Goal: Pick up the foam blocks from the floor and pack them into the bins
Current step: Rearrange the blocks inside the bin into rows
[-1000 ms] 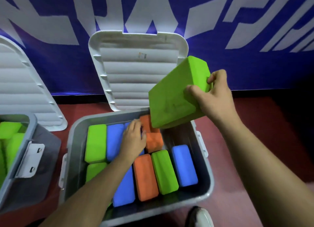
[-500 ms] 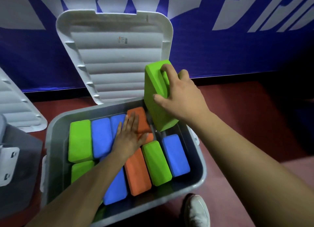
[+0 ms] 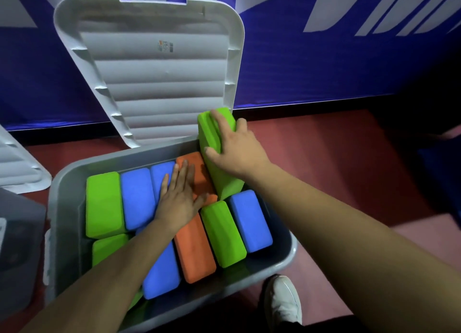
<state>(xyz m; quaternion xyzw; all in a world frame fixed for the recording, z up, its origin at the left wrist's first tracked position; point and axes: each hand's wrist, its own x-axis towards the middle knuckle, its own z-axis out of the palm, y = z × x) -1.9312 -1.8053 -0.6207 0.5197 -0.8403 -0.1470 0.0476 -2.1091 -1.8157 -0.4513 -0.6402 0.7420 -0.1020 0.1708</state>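
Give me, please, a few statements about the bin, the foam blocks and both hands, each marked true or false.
1. The right hand grips a green foam block that stands tilted at the far right corner of the grey bin. True.
2. The left hand holds a block above the bin. False: it lies flat, fingers straight, on the packed blocks.
3. The white lid covers the bin. False: it stands open behind the bin.
4. In the near row an orange block lies between a blue block and a green block. True.
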